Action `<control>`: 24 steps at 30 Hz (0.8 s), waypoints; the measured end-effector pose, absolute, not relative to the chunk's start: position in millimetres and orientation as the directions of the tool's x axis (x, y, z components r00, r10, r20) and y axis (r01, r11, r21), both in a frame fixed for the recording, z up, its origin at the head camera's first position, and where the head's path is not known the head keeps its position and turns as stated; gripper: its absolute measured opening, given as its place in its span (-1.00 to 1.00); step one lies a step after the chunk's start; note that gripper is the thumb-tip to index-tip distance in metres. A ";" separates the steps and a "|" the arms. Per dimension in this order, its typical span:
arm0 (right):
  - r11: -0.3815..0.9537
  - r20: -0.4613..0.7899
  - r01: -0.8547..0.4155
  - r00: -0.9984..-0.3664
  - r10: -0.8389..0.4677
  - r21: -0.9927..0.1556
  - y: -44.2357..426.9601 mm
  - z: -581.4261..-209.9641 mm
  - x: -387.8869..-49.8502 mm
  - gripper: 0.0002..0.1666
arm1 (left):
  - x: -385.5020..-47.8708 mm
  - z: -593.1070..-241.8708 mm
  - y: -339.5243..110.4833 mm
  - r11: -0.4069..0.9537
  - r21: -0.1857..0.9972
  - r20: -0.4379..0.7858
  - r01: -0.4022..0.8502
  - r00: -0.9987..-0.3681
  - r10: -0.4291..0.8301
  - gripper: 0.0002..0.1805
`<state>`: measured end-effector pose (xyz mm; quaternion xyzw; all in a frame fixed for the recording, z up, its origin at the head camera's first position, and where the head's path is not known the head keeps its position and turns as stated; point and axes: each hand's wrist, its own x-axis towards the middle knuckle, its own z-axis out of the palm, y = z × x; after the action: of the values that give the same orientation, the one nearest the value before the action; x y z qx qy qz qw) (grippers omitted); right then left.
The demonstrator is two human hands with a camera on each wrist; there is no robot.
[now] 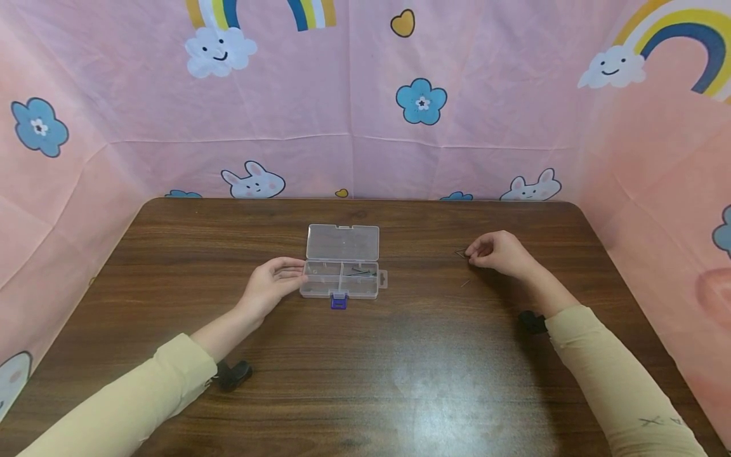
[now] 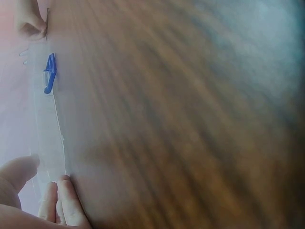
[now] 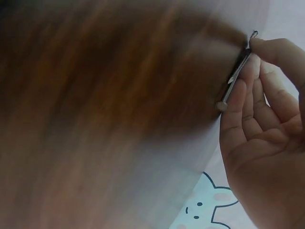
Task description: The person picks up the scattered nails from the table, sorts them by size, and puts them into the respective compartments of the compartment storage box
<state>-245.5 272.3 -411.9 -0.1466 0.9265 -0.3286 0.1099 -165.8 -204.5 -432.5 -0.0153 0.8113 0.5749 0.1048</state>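
Observation:
A clear plastic compartment box [image 1: 322, 294] stands on the table with its lid raised at the back and its blue latch [image 1: 339, 302] at the front. My left hand [image 1: 271, 284] holds the box's left end, thumb and fingers on either side of it in the left wrist view. Several thin metal nails [image 1: 361, 273] lie in the back right compartment. Off to the right, my right hand [image 1: 495, 252] pinches thin metal nails [image 3: 233, 78] at the table surface; their exact number is hard to tell. One more thin nail [image 1: 465, 284] lies on the wood nearer to me.
The brown wooden table [image 1: 365, 374] runs back to a pink patterned cloth [image 1: 365, 95], which also hangs along both sides. A hanging tab [image 1: 384, 279] juts from the box's right end. Black wrist cameras sit below each sleeve cuff.

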 end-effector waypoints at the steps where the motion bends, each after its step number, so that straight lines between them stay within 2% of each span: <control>1: 0.740 -0.107 -0.199 -0.933 -0.344 -0.643 272.4 -412.0 -245.4 -0.86 | -165.7 -432.3 -204.4 0.341 0.929 -0.188 -0.145 -0.978 0.095 -0.48; 17: 0.706 -0.107 -0.167 -0.939 -0.327 -0.688 266.9 -394.8 -244.6 -0.78 | -165.8 -433.2 -204.1 0.351 0.925 -0.189 -0.147 -0.978 0.089 -0.49; 24: 0.649 -0.080 -0.185 -0.931 -0.356 -0.737 250.6 -387.3 -243.7 -0.77 | -165.6 -432.6 -203.9 0.351 0.925 -0.190 -0.148 -0.978 0.088 -0.49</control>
<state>-243.7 250.6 -387.3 -0.1500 0.9016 -0.3908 0.1091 -165.6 -203.9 -432.6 -0.0184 0.8152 0.5695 0.1035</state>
